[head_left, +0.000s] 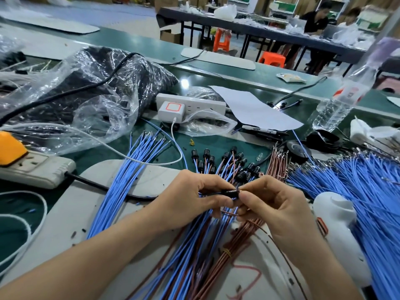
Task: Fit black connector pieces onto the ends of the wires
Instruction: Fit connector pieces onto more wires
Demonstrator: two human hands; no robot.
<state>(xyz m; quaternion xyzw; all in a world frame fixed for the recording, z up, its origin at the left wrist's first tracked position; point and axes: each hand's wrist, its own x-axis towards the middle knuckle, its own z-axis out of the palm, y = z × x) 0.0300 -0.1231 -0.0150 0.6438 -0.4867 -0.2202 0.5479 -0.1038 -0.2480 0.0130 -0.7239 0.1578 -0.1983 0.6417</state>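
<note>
**Workbench, head view.** The left hand (pixel 194 195) is gripping a black connector piece (pixel 229 192) between curled thumb and forefinger at frame centre, above the grey mat (pixel 65 213). The connector's long axis is running from 9 o'clock to 3 o'clock, roughly level. Its 3 o'clock end is facing the right hand (pixel 277 206); which end is open cannot be told.

The right hand's thumb and forefinger are pinching a wire end (pixel 237 188), blue, right at that 3 o'clock end and touching it. 1 thin blue-and-brown wire pair (pixel 227 213) is crossing beneath both hands.

At 12 o'clock of the hands, finished black connectors (pixel 227 160) are lying on wire tails, pointing toward 12 o'clock. At 10 o'clock a loose blue wire bundle (pixel 132 167) is fanning toward 1 o'clock. At 1 o'clock a brown wire bundle (pixel 277 164) is lying, and at 3 o'clock a large blue wire mass (pixel 372 187). At 6 o'clock a tied brown bundle (pixel 232 245) is lying among blue wires.

Farther toward 11 o'clock, a clear plastic bag (pixel 97 83) is holding dark parts. A white power strip (pixel 194 102) is sitting at 12 o'clock, and a water bottle (pixel 337 105) is leaning at 2 o'clock.
</note>
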